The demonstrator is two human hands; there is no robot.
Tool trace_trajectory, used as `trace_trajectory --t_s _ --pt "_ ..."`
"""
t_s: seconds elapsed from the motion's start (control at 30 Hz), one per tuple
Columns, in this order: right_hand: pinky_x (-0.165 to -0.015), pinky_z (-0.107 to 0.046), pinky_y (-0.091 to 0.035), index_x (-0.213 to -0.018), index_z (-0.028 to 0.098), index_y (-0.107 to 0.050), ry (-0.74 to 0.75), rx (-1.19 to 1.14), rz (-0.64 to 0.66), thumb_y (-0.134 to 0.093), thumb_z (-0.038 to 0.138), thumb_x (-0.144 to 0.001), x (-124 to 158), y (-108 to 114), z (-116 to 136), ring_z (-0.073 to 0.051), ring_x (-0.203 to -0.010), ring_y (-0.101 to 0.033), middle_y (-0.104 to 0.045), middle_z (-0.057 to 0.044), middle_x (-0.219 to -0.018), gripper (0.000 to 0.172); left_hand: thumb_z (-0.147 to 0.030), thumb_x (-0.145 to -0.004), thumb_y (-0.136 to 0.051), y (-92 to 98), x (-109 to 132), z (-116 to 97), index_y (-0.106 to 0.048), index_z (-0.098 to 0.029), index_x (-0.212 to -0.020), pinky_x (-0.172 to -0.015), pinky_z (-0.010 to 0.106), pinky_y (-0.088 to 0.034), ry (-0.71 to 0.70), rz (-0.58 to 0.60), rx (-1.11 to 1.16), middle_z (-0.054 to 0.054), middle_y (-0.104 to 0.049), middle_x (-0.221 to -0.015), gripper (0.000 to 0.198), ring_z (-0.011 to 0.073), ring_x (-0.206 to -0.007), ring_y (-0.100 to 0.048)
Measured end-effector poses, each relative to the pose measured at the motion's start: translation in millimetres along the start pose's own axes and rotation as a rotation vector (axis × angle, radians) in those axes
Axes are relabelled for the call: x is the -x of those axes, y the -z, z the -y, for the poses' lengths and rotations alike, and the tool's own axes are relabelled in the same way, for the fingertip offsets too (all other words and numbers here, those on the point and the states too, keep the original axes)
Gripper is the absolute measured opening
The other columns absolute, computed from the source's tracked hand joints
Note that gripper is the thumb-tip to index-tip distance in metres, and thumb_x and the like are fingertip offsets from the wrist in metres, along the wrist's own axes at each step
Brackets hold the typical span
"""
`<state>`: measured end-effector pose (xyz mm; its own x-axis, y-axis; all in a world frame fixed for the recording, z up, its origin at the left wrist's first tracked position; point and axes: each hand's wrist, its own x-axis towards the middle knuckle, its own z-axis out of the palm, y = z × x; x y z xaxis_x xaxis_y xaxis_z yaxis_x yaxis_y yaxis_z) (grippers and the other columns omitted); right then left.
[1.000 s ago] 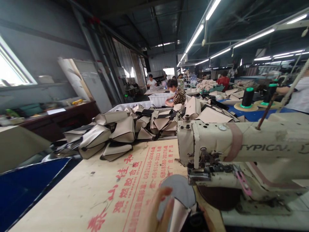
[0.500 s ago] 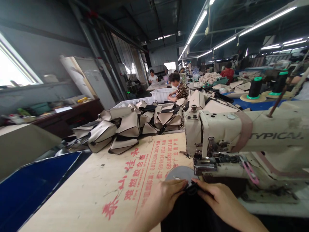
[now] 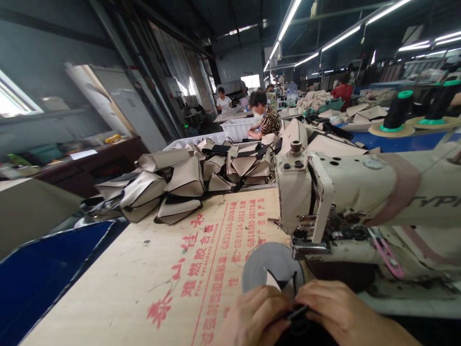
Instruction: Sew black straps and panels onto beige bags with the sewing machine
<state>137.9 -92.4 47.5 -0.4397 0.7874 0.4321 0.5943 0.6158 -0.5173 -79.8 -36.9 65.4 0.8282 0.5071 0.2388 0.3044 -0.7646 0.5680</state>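
Bag piece (image 3: pixel 301 332): black, with pale dark-edged tips pointing up; we have it low in view, its tips in front of the grey disc (image 3: pixel 257 266).
Left hand (image 3: pixel 257 312): fingers curled in, pinching the bag piece from the left.
Right hand (image 3: pixel 329 307): nearly closed too, gripping the right side, close to our left fingers.
Plywood board (image 3: pixel 118 283): red lettering across it; the disc lies on it, beside the sewing machine (image 3: pixel 353 187).
White crate (image 3: pixel 236 129): beyond the bags, next to a seated person (image 3: pixel 268 120); we cannot make out its contents.
White bin (image 3: pixel 187 141): long rim showing behind the beige bags (image 3: pixel 185 178); we cannot tell which of them sit inside.
Beige bags: black-edged, heaped at the board's far edge, some lying on the wood.
Thread spools (image 3: pixel 398 110): black thread on green bases, standing behind our machine.
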Motion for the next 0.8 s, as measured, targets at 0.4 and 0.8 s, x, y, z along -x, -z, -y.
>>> trace_trajectory --t_s 0.4,0.8 --pt "-0.064 -0.023 -0.050 -0.079 0.016 -0.063 -0.149 -0.024 0.023 -0.013 0.044 -0.097 3 -8 -1 -0.016 -0.069 -0.061 -0.063 -0.008 -0.075 0.060 -0.005 -0.083 -0.049 -15.0 3 6 -0.042 -0.025 -0.119 -0.061 0.023 -0.046 -0.104 -0.198 -0.131 0.001 -0.064 -0.079 0.041 0.0132 -0.068 -0.057" --pt "-0.058 -0.026 -0.039 -0.073 0.017 -0.055 -0.135 0.002 0.055 -0.017 0.034 -0.098 8 -17 -11 -0.016 -0.064 -0.053 -0.057 -0.004 -0.068 0.048 -0.013 -0.089 -0.042 -7.7 -14 -3 -0.052 -0.020 -0.113 -0.069 0.021 -0.050 0.051 0.057 -0.121 0.004 -0.060 -0.089 0.027 0.0143 -0.081 -0.058"
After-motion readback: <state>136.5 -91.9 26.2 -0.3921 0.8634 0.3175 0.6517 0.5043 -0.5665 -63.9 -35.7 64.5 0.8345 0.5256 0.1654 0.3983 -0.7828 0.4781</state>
